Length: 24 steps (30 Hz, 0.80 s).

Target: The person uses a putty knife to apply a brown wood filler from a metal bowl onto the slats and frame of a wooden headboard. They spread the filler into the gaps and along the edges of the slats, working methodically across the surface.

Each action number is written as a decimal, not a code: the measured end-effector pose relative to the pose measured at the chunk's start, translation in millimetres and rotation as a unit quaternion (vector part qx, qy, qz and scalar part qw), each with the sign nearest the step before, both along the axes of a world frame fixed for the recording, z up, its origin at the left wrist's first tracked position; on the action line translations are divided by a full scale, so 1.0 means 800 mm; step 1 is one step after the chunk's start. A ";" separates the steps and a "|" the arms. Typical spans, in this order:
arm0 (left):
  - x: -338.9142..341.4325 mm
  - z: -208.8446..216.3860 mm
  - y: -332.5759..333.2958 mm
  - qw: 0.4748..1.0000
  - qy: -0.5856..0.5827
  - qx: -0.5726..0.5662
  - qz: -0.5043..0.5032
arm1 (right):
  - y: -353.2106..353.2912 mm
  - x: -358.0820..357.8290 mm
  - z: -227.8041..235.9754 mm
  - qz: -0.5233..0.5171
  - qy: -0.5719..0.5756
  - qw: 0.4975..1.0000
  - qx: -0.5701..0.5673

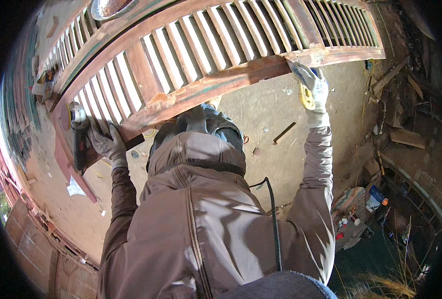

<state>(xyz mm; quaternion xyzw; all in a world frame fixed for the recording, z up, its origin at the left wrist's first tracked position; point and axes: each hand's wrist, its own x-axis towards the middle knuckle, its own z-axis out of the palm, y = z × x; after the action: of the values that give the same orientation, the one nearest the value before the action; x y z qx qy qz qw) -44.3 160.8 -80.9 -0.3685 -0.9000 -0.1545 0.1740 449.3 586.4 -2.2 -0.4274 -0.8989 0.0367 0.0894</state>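
A long louvred wooden shutter (191,94), with worn reddish-brown paint and a bare patch, spans the view in front of me. My left hand (110,143), in a grey work glove, is closed at the left end of its near rail. Close beside that hand, an angle grinder (78,137) with a black body and a round disc lies at the shutter's left end. My right hand (314,84), in a white and blue glove, grips the near rail toward the right. A yellow loop-shaped piece (307,98) shows against this hand; whether it belongs to the glove I cannot tell.
Another slatted panel (71,42) lies beyond, with a metal bowl (112,7) at the top. A dark strip (284,133) rests on the dusty floor (265,107). Wood offcuts (406,138) and mixed litter (355,212) lie on the right. A black cord (273,214) runs by my body.
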 end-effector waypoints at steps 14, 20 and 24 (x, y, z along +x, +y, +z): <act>-0.003 -0.012 -0.009 0.998 -0.016 -0.024 0.054 | 0.029 0.044 -0.008 0.001 0.048 0.998 0.040; -0.007 -0.013 -0.004 0.999 -0.011 -0.020 0.039 | 0.031 0.034 -0.058 -0.049 -0.064 0.991 0.111; -0.002 -0.010 -0.012 0.998 -0.010 -0.040 0.049 | 0.010 0.044 -0.063 -0.024 -0.116 0.988 0.102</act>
<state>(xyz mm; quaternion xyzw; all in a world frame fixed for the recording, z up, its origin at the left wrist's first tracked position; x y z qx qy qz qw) -46.2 151.0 -88.6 -0.3290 -0.9242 -0.1130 0.1578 484.5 594.1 -53.0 -0.4387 -0.8918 -0.1069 0.0286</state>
